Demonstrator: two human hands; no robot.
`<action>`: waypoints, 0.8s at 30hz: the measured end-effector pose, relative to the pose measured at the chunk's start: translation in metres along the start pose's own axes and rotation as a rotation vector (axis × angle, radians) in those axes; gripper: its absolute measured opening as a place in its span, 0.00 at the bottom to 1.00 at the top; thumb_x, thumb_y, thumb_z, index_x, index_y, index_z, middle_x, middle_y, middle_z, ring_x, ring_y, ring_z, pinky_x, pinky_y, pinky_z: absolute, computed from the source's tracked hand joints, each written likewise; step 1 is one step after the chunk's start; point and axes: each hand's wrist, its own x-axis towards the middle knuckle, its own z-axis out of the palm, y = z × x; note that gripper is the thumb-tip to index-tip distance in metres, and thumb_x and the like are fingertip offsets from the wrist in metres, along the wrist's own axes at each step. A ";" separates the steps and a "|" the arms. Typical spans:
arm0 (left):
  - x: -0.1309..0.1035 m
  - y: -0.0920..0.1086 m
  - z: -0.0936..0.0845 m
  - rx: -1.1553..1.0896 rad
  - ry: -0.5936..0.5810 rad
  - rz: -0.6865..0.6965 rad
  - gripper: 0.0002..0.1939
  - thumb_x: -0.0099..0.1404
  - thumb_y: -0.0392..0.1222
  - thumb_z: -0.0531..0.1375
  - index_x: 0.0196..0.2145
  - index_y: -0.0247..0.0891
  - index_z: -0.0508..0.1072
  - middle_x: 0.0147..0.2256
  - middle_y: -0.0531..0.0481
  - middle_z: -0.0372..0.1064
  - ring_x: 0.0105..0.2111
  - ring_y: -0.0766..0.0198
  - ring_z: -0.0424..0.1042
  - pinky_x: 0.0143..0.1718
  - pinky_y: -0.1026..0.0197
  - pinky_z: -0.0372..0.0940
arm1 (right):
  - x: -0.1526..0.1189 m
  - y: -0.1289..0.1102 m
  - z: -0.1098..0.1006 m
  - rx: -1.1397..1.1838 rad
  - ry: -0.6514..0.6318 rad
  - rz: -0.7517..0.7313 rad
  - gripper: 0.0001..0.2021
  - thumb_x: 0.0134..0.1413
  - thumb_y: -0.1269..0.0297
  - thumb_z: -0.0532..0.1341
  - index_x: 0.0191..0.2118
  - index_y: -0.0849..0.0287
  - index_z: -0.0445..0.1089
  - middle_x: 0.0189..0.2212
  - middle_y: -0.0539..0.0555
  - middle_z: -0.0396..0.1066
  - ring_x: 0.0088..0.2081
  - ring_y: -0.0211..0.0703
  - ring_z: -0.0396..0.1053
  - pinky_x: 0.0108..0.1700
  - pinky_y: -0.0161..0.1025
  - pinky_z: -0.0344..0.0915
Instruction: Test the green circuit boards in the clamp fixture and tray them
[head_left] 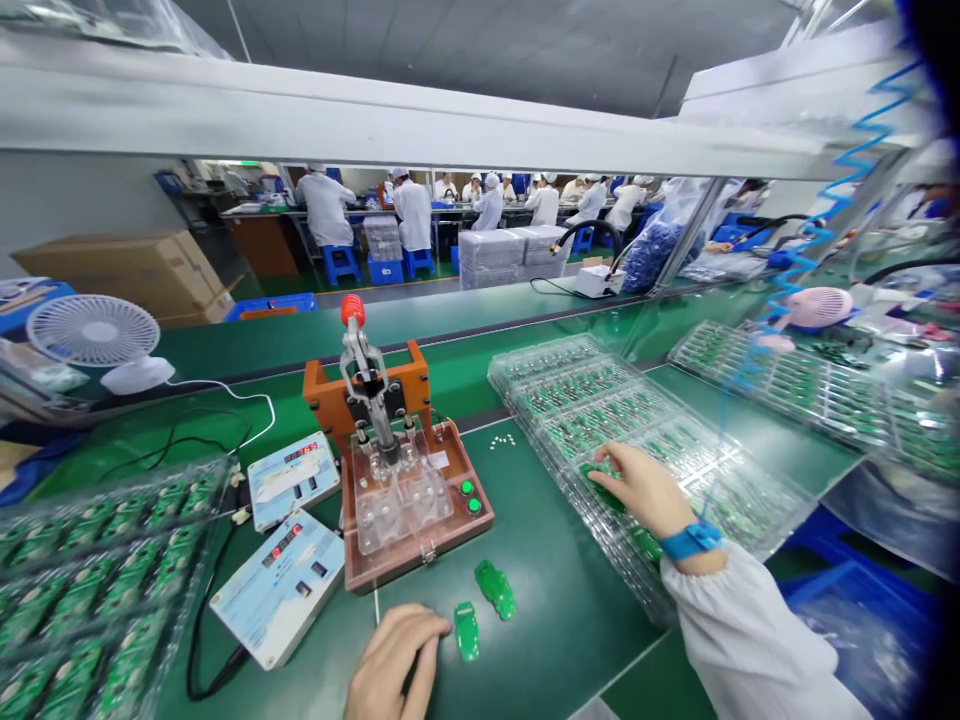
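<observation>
My right hand, with a blue strap at the wrist, is over the near left part of a clear plastic tray of circuit boards. Its fingers and thumb pinch a green circuit board at the tray's edge. My left hand rests on the green bench, loosely curled and holding nothing. Its fingertips are just left of a small green board. A second loose board lies beyond it. Behind them stands a test fixture with a red-knobbed toggle clamp, raised over a clear plate.
Two display boxes with red digits stand left of the fixture. Another tray of boards lies far left, near a white fan. Tiny white pieces lie behind. A coiled blue cord hangs right. People in white work beyond.
</observation>
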 end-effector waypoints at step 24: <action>0.003 0.013 0.011 0.226 -0.358 -0.115 0.16 0.62 0.31 0.68 0.45 0.44 0.76 0.54 0.49 0.75 0.57 0.46 0.70 0.55 0.40 0.71 | -0.046 -0.099 0.072 0.479 -0.694 -0.395 0.18 0.57 0.67 0.69 0.54 0.50 0.76 0.54 0.55 0.76 0.60 0.54 0.69 0.62 0.53 0.68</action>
